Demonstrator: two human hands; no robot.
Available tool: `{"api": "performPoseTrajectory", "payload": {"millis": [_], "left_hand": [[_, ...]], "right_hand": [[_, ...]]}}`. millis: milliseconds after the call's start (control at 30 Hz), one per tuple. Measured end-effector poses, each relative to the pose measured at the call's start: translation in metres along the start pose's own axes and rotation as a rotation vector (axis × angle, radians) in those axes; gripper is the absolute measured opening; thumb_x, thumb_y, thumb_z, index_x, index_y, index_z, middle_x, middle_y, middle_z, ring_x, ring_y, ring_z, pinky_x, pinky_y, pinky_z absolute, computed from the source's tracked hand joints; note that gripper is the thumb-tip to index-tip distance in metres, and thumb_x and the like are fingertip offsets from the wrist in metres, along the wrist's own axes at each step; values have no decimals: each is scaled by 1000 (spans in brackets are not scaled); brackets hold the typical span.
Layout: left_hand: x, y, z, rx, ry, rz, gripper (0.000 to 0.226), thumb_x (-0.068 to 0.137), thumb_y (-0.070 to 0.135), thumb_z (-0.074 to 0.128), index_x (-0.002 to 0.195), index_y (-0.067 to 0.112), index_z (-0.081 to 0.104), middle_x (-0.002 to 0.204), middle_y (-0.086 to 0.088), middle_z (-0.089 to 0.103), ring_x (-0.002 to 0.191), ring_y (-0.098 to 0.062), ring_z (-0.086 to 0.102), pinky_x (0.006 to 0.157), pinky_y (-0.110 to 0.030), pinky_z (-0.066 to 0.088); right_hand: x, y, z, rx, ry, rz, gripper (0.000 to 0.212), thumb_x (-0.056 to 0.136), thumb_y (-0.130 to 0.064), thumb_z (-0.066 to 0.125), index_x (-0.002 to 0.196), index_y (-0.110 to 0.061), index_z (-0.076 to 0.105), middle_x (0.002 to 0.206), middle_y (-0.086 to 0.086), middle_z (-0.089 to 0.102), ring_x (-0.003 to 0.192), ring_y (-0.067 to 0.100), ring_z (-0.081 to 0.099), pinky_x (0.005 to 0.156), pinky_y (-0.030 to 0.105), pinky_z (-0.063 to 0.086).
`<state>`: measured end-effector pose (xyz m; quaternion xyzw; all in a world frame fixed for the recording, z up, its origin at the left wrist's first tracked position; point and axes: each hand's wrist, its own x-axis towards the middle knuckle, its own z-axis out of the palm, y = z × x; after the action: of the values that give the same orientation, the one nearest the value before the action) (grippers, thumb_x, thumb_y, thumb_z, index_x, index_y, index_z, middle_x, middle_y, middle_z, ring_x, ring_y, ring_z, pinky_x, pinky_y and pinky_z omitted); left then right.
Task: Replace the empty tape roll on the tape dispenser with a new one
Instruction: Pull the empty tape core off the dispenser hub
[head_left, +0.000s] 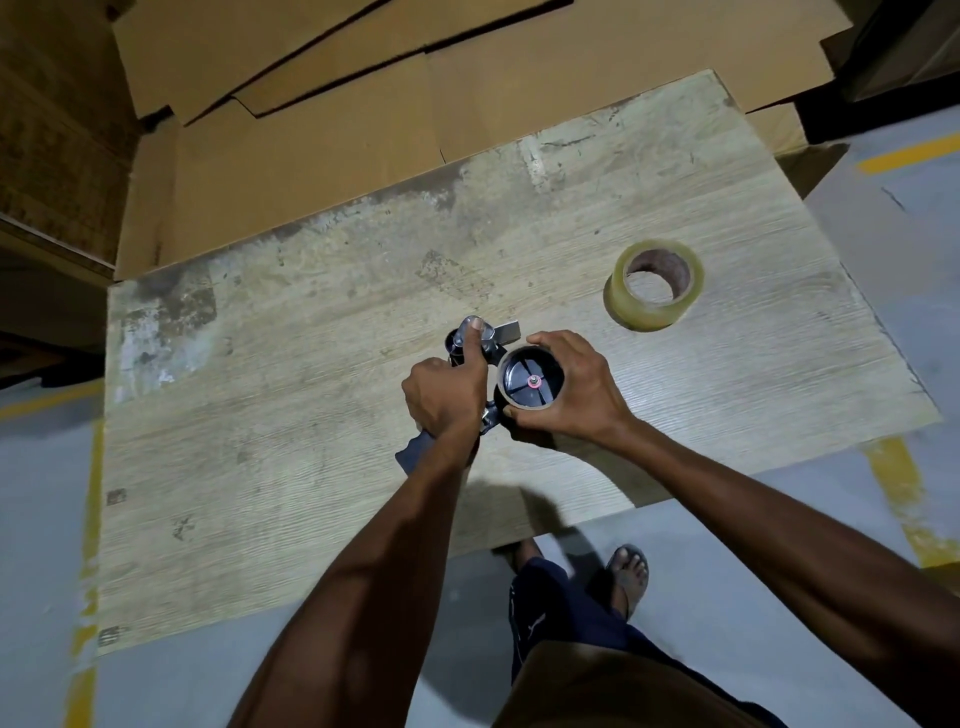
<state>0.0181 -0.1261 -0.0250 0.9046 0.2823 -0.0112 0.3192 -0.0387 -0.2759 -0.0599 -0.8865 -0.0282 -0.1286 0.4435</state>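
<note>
A black and metal tape dispenser (485, 343) lies on the worn wooden table (311, 467), near its middle. My left hand (447, 395) grips the dispenser's frame, with the thumb pressed on the metal front part. My right hand (566, 389) wraps around the empty brown cardboard roll (506, 395) that sits on the black spoked wheel (532, 382). The dark handle (413, 452) sticks out below my left wrist. A new roll of clear tape (653, 291) lies flat on the table, to the far right, apart from both hands.
Flattened cardboard sheets (363, 104) are stacked behind the table. The floor (857, 218) is grey with yellow lines. My sandalled foot (628, 571) shows below the table's near edge.
</note>
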Motion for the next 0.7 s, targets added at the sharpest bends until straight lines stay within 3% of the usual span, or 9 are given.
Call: {"api": "performPoseTrajectory", "payload": {"millis": [133, 300, 367, 467, 600, 700], "left_hand": [[3, -2, 4, 23, 9, 60, 88, 82, 85, 51, 60, 1, 62, 65, -15, 64, 68, -28, 55, 57, -35, 37], [2, 1, -1, 20, -15, 22, 86, 80, 86, 52, 64, 3, 68, 67, -12, 67, 64, -26, 60, 50, -29, 34], [2, 0, -1, 23, -24, 29, 88, 81, 86, 50, 67, 1, 70, 69, -13, 68, 68, -30, 64, 52, -31, 42], [5, 0, 0, 26, -33, 28, 92, 80, 88, 46, 70, 0, 72, 71, -13, 69, 74, -33, 67, 66, -38, 57], [1, 2, -3, 20, -55, 25, 91, 81, 87, 47, 77, 0, 73, 78, -13, 70, 70, -27, 58, 59, -32, 43], [1, 1, -3, -13, -49, 20, 90, 80, 87, 50, 73, 0, 70, 76, -13, 69, 66, -26, 56, 57, -32, 41]], "right_hand": [[-7, -17, 4, -11, 142, 89, 71, 62, -38, 91, 119, -5, 64, 113, 9, 68, 105, 27, 64, 89, 42, 54], [31, -58, -36, -48, 353, -52, 72, 70, -46, 84, 118, 3, 64, 110, 13, 67, 102, 26, 63, 90, 30, 50], [41, -54, -53, -55, 354, -31, 76, 68, -49, 85, 120, 1, 64, 111, 12, 67, 104, 25, 64, 91, 31, 49], [28, -41, -64, -65, 319, 19, 79, 63, -45, 90, 123, -1, 63, 115, 11, 67, 107, 26, 64, 93, 36, 52], [11, -36, -66, -66, 295, 37, 84, 62, -51, 89, 125, -1, 62, 117, 11, 66, 110, 25, 63, 97, 38, 51], [0, -31, -71, -77, 312, 66, 84, 64, -49, 90, 127, -2, 61, 120, 10, 66, 114, 26, 62, 98, 39, 52]]}}
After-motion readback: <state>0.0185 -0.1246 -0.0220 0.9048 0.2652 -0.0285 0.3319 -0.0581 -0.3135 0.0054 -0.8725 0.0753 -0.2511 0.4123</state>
